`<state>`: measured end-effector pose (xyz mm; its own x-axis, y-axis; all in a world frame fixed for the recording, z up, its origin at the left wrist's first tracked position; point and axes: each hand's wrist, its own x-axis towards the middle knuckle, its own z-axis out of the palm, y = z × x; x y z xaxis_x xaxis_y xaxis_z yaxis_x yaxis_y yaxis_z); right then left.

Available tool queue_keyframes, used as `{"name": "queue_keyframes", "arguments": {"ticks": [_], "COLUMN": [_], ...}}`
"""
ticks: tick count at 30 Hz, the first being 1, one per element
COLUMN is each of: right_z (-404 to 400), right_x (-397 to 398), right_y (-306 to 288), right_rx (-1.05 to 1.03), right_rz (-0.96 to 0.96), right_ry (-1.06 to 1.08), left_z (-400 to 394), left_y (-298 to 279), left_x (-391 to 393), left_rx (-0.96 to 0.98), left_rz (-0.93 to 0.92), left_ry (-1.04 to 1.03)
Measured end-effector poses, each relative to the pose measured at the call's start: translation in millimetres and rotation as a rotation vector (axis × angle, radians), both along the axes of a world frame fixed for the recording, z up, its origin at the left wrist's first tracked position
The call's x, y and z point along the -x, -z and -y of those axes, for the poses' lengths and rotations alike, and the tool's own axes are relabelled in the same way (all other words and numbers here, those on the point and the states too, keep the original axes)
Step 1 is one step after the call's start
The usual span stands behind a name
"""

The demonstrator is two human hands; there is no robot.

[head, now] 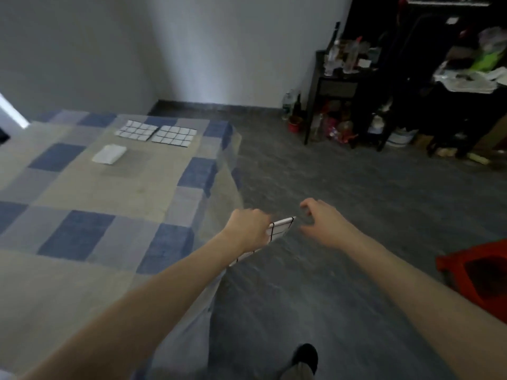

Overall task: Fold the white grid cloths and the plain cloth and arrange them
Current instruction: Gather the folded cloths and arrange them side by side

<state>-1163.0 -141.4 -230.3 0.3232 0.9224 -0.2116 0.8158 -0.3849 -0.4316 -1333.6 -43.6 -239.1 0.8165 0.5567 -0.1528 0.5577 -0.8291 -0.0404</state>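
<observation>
My left hand (pixel 248 229) grips a white grid cloth (pixel 278 229) in the air beside the bed's right edge; most of the cloth hangs hidden under my forearm. My right hand (pixel 322 222) hovers just right of the cloth's free corner, fingers loosely curled, holding nothing. Two folded white grid cloths (pixel 136 130) (pixel 174 136) lie side by side at the far end of the bed (pixel 82 193). A folded plain white cloth (pixel 109 154) lies a little nearer, to their left.
The bed has a blue, grey and beige checked cover. Grey floor (pixel 343 187) stretches to the right. A red plastic stool (pixel 477 272) stands at the right edge. A dark cluttered shelf unit (pixel 356 86) with bottles stands against the far wall. My foot (pixel 306 355) shows below.
</observation>
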Motion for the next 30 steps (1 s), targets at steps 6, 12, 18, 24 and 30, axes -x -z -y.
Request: {"name": "queue_keyframes", "arguments": {"ticks": [6, 12, 18, 24, 30], "right_z": [-31.6, -67.4, -106.6, -165.5, -259.3], "right_x": [-62.1, -83.2, -89.8, -87.4, -56.8], "right_y": [-1.7, -0.9, 2.2, 2.4, -7.9], "right_rx": [-0.057, -0.076, -0.074, -0.051, -0.01], "right_rz": [-0.055, -0.084, -0.108, -0.071, 0.009], "right_ry": [-0.112, -0.251, -0.328, -0.427, -0.59], "left_z": [2.2, -16.8, -46.8, -88.5, -161.4], "left_y": [-23.6, -30.7, -18.0, -4.1, 4.2], "left_x": [-46.1, -62.7, -61.3, -57.5, -28.0], "left_rx": [-0.008, -0.056, -0.025, -0.017, -0.039], "left_rz": [-0.064, -0.14, -0.12, -0.059, 0.027], "left_ry": [-0.167, -0.279, -0.384, -0.468, -0.632]}}
